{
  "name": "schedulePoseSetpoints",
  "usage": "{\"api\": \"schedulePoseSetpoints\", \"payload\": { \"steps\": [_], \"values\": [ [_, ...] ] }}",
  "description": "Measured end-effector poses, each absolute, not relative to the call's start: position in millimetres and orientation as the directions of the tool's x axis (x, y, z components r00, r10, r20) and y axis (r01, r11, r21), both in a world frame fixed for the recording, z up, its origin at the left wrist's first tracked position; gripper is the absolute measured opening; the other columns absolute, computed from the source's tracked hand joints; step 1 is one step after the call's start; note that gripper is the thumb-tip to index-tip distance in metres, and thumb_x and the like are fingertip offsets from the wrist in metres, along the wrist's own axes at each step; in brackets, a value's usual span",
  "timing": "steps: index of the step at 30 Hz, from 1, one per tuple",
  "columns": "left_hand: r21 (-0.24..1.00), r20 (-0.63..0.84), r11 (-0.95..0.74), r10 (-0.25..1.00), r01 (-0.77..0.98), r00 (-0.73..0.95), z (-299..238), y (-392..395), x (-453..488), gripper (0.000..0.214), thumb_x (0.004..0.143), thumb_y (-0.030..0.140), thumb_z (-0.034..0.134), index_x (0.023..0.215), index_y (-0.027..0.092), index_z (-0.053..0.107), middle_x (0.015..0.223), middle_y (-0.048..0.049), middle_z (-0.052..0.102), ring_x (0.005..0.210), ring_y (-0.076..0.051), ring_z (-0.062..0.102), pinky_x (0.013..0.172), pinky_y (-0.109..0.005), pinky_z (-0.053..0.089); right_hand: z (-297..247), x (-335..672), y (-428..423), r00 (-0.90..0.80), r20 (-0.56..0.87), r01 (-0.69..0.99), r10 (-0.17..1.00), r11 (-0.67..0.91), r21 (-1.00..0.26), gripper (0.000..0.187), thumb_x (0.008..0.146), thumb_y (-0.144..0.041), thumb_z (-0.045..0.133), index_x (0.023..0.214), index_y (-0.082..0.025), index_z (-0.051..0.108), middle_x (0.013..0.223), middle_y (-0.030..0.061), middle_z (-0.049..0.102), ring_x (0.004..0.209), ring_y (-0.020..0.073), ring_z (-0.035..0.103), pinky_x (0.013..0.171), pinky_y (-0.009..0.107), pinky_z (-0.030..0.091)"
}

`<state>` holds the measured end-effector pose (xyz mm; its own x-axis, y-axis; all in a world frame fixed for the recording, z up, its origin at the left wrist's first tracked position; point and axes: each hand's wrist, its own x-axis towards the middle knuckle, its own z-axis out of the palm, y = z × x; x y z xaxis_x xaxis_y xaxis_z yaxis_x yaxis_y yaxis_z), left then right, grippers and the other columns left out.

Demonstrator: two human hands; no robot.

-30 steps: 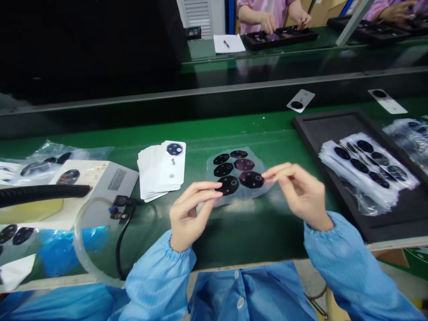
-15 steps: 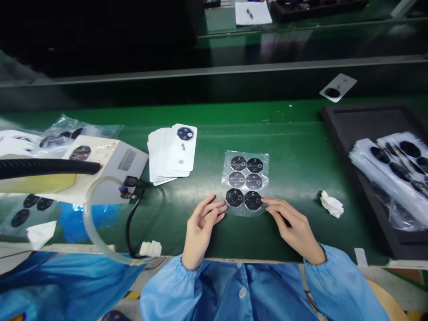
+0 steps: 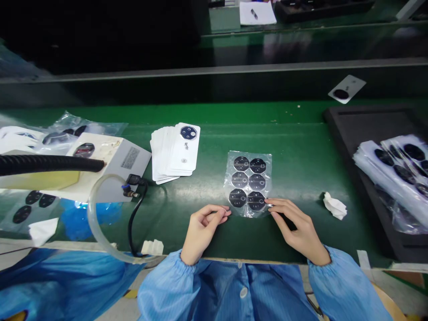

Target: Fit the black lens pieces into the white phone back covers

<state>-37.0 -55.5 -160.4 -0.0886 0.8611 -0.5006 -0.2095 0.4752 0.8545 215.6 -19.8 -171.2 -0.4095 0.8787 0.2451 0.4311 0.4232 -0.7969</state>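
Observation:
A clear plastic sheet (image 3: 248,183) carrying several black octagonal lens covers lies flat on the green bench (image 3: 294,151). My left hand (image 3: 203,227) rests on the bench just left of the sheet's near edge, fingers loosely curled, fingertips touching or almost touching that corner, holding nothing. My right hand (image 3: 294,225) lies at the sheet's near right corner, fingers stretched forward and touching its edge. Both arms wear blue sleeves.
A fanned stack of white cards (image 3: 175,153) sits left of the sheet. Further left are a black hose (image 3: 50,163), a clear tube (image 3: 100,232) and bagged parts. A crumpled white scrap (image 3: 335,206) lies at the right, before a black tray (image 3: 368,120) holding more sheets.
A second ago both hands held the sheet up between them; it now lies flat on the bench. Since half a second ago my left hand has drawn back slightly and curled.

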Motion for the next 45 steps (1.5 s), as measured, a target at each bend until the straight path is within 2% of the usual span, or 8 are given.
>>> {"api": "schedulePoseSetpoints", "payload": {
  "steps": [7,14,20,34,37,40,42,45],
  "values": [
    [0.890,-0.440,0.426,0.895,-0.159,-0.066,-159.4,-54.2,-33.3,0.020,0.083,0.033,0.070,0.079,0.014,0.067,0.106,-0.0092,0.070,0.090,-0.017,0.072,0.085,-0.024,0.056,-162.0,204.8,-15.4,-0.330,0.314,0.531,0.890,0.450,-0.718,0.016,0.088,-0.008,0.059,0.094,-0.022,0.062,0.107,0.0058,0.068,0.118,0.0263,0.053,0.099,0.048,0.043],
    [0.941,-0.328,0.324,0.944,-0.100,-0.024,-166.7,-56.2,-30.2,0.015,0.086,0.028,0.066,0.080,0.015,0.072,0.109,-0.0094,0.067,0.094,-0.017,0.069,0.093,-0.029,0.053,-156.2,163.2,-23.1,-0.464,0.269,0.382,0.844,0.464,-0.799,0.019,0.092,-0.007,0.054,0.103,-0.021,0.061,0.108,0.0056,0.065,0.104,0.0193,0.058,0.093,0.039,0.047],
    [0.960,-0.275,0.274,0.961,-0.053,-0.019,-166.6,-58.9,-31.2,0.015,0.088,0.027,0.064,0.085,0.018,0.075,0.105,-0.0089,0.067,0.097,-0.017,0.065,0.090,-0.029,0.054,-160.5,144.6,-26.2,-0.481,0.180,0.394,0.858,0.395,-0.830,0.018,0.097,-0.014,0.045,0.102,-0.022,0.061,0.103,0.0056,0.065,0.098,0.0204,0.058,0.092,0.041,0.046],
    [0.977,-0.213,0.212,0.976,-0.008,-0.050,-163.6,-58.4,-27.9,0.015,0.089,0.026,0.061,0.088,0.018,0.073,0.099,-0.0079,0.068,0.096,-0.019,0.066,0.087,-0.029,0.055,-158.8,135.1,-23.3,-0.537,0.188,0.481,0.822,0.481,-0.733,0.015,0.097,-0.021,0.049,0.104,-0.017,0.062,0.097,0.0084,0.063,0.091,0.0214,0.058,0.084,0.041,0.049],
    [0.970,-0.242,0.239,0.968,-0.047,-0.071,-165.5,-61.9,-25.0,0.014,0.089,0.026,0.061,0.093,0.018,0.072,0.097,-0.0073,0.070,0.093,-0.018,0.068,0.088,-0.029,0.055,-160.3,133.3,-24.3,-0.450,0.134,0.427,0.883,0.345,-0.836,0.018,0.097,-0.017,0.045,0.096,-0.019,0.063,0.093,0.0064,0.062,0.085,0.0178,0.060,0.079,0.035,0.051],
    [0.962,-0.271,0.267,0.958,-0.053,-0.093,-168.6,-64.6,-21.4,0.014,0.088,0.026,0.062,0.097,0.018,0.069,0.097,-0.0070,0.071,0.094,-0.019,0.069,0.088,-0.029,0.055,-162.4,132.3,-20.6,-0.363,-0.080,0.297,0.928,0.034,-0.954,0.012,0.091,-0.020,0.053,0.085,-0.020,0.064,0.086,0.0036,0.063,0.075,0.0150,0.064,0.068,0.029,0.055],
    [0.973,-0.229,0.232,0.967,0.009,-0.111,-170.3,-65.3,-18.7,0.013,0.088,0.025,0.062,0.097,0.018,0.069,0.098,-0.0068,0.068,0.093,-0.019,0.068,0.085,-0.029,0.056,-163.9,132.9,-16.7,-0.366,-0.212,0.228,0.906,-0.134,-0.964,0.008,0.087,-0.023,0.058,0.082,-0.019,0.063,0.080,0.0025,0.065,0.071,0.0154,0.067,0.066,0.027,0.058],
    [0.978,-0.137,0.154,0.982,0.138,-0.127,-170.9,-65.6,-14.8,0.012,0.088,0.023,0.061,0.097,0.019,0.068,0.098,-0.0057,0.064,0.087,-0.016,0.067,0.079,-0.027,0.058,-165.7,135.2,-12.1,-0.403,-0.287,0.197,0.869,-0.224,-0.954,0.008,0.084,-0.024,0.059,0.081,-0.018,0.063,0.073,0.0018,0.068,0.069,0.0169,0.070,0.068,0.029,0.060]
  ]
}}
